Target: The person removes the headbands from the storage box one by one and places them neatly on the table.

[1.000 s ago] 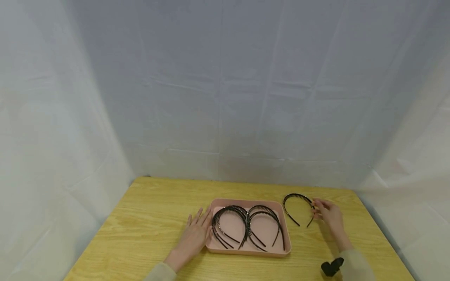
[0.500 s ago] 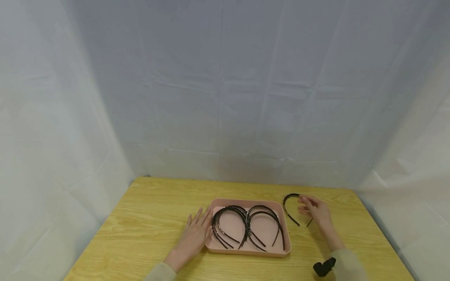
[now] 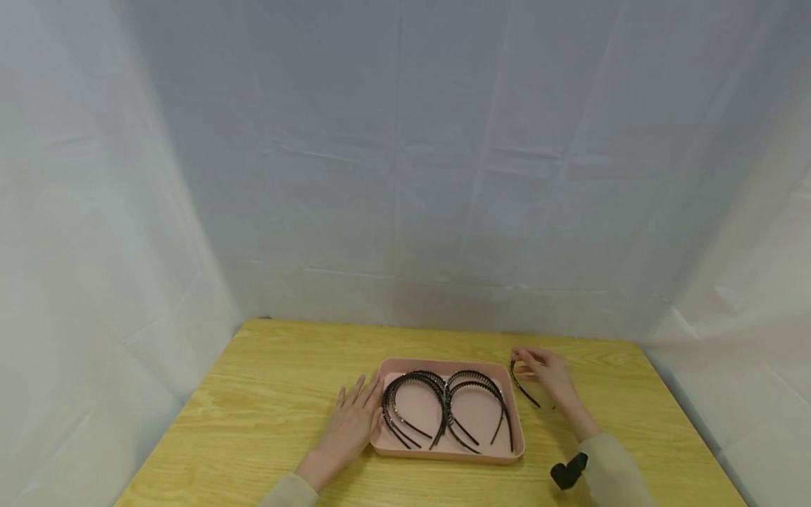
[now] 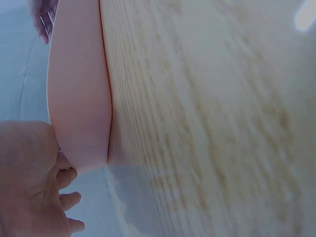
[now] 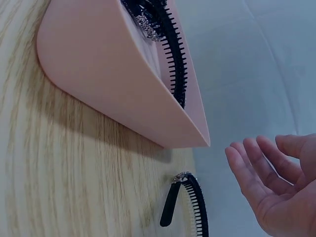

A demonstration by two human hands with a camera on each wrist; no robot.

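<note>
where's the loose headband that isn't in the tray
In the head view the loose headband lies on the wooden table, just right of the pink tray, partly hidden under the right hand hovering above it.

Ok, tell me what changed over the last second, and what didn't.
The right hand slid left along the loose headband on the table, from its right end to its top left, near the pink tray. In the right wrist view its fingers are spread, gripping nothing. The left hand stayed flat against the tray's left side; the tray, the headbands inside and the loose headband did not move.
</note>
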